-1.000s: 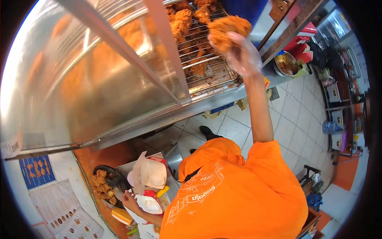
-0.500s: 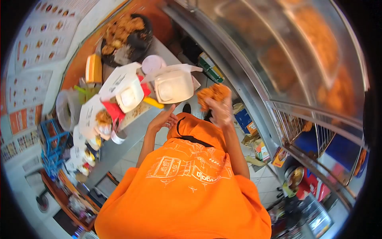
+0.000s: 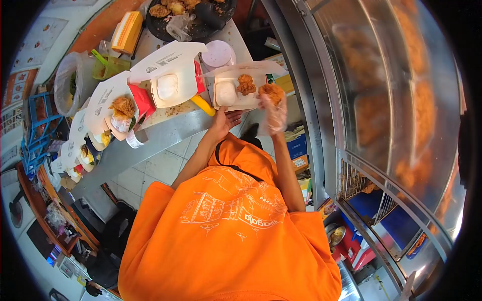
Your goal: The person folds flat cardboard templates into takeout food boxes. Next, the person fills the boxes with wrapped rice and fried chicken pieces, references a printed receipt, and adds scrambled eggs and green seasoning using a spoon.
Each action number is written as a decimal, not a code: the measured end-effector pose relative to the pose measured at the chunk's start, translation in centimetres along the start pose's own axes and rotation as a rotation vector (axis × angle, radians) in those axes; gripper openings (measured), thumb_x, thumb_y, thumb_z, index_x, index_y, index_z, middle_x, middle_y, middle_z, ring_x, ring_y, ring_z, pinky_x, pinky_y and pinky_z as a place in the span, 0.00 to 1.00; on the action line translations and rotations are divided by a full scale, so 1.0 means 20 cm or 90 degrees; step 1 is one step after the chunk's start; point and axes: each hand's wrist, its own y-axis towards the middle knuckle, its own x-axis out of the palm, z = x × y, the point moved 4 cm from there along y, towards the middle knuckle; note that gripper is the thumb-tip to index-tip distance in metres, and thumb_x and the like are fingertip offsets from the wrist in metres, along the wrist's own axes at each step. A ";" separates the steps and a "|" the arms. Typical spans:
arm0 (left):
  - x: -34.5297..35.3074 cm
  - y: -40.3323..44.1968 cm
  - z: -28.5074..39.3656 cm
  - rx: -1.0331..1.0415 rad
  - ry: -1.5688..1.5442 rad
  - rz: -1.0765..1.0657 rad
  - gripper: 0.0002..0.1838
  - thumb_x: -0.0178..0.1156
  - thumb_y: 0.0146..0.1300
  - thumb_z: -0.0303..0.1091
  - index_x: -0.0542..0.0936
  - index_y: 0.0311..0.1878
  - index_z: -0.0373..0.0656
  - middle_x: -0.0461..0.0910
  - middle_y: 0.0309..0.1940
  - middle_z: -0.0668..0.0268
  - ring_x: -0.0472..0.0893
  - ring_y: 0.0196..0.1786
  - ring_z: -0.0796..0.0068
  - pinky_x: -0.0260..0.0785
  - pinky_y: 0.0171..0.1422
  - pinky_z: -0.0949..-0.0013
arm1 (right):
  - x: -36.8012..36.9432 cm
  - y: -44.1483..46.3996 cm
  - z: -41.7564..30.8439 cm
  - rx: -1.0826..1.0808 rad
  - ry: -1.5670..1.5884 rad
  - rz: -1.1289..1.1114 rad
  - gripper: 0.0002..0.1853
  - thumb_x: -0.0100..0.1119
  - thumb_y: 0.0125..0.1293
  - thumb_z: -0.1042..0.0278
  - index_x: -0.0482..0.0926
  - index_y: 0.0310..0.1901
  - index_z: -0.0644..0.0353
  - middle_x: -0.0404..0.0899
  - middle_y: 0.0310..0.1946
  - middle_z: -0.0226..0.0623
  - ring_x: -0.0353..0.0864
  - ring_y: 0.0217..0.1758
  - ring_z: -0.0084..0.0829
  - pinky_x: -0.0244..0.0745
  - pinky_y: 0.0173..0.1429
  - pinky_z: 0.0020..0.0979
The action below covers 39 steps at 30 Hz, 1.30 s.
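My right hand (image 3: 274, 118), in a clear plastic glove, grips a piece of fried chicken (image 3: 271, 93) at the right side of an open takeaway box (image 3: 244, 103). Inside that box lie a white wrapped mound (image 3: 226, 94) and another fried chicken piece (image 3: 246, 85). My bare left hand (image 3: 226, 123) is at the box's near edge, fingers stretched out and thumb by the wall; whether it bears any weight I cannot tell. A second open box (image 3: 190, 95) with a white mound (image 3: 167, 87) stands to the left.
Farther left, more open boxes hold food, one with fried chicken (image 3: 123, 107). Behind are a round lidded tub (image 3: 218, 54), a black pan (image 3: 226, 15) of chicken and a yellow carton (image 3: 127, 32). A yellow handle (image 3: 203, 106) juts over the counter edge. A glass-fronted cabinet (image 3: 351, 75) stands right.
My right hand has brought chicken from beside the counter to the right-hand box, where a separate piece now shows inside. My left hand has moved up to the box's near edge.
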 end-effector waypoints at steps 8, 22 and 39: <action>0.18 -0.21 0.09 0.180 0.082 -0.168 0.22 0.44 0.71 0.46 0.72 0.57 0.39 0.80 0.48 0.57 0.79 0.48 0.66 0.73 0.56 0.61 | 0.47 -0.11 -0.18 -0.146 -0.303 -0.275 0.32 0.68 0.57 0.68 0.64 0.63 0.55 0.78 0.45 0.37 0.81 0.46 0.39 0.77 0.48 0.40; 0.01 -0.10 0.06 0.011 -0.152 -0.143 0.25 0.42 0.72 0.48 0.71 0.59 0.38 0.79 0.52 0.56 0.78 0.51 0.66 0.70 0.61 0.60 | 0.99 -0.16 -0.18 -0.233 -0.801 -0.285 0.28 0.63 0.58 0.53 0.73 0.59 0.53 0.79 0.48 0.45 0.78 0.51 0.47 0.74 0.53 0.43; 0.30 -0.43 0.18 -0.014 0.719 -0.189 0.22 0.53 0.72 0.50 0.82 0.33 0.41 0.80 0.19 0.68 0.69 0.13 0.84 0.56 0.15 0.78 | -0.11 0.18 0.54 -0.138 -0.425 0.169 0.22 0.61 0.63 0.57 0.76 0.55 0.61 0.81 0.45 0.44 0.82 0.46 0.39 0.78 0.50 0.38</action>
